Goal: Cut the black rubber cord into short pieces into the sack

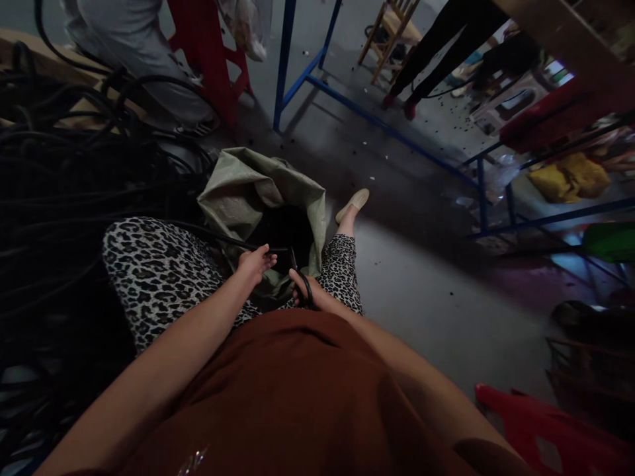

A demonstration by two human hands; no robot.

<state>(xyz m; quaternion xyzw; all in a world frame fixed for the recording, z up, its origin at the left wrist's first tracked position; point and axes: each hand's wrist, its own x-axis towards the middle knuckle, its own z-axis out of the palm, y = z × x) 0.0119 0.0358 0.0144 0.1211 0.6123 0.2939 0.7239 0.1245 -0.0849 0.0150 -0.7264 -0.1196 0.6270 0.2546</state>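
Observation:
My left hand (pixel 255 264) holds a thin black hose (pixel 218 234) between thumb and fingers, its other fingers partly extended. The hose runs in from the left across my knee, and its end lies over the mouth of a grey-green woven sack (pixel 231 205). In my right hand (pixel 306 285) is a pair of scissors (pixel 293 258) with black handles, its blades pointing up beside the hose end. Whether the blades touch the hose I cannot tell. The sack stands open between my legs; its dark inside hides what it contains.
A large tangle of black hoses (pixel 64 178) fills the left side. Ahead stands a blue metal frame (pixel 347 116), with a red stool (pixel 211 59) at its left. Other people's legs (pixel 449 46) show at the top. Another red plastic stool (pixel 536 423) is at lower right.

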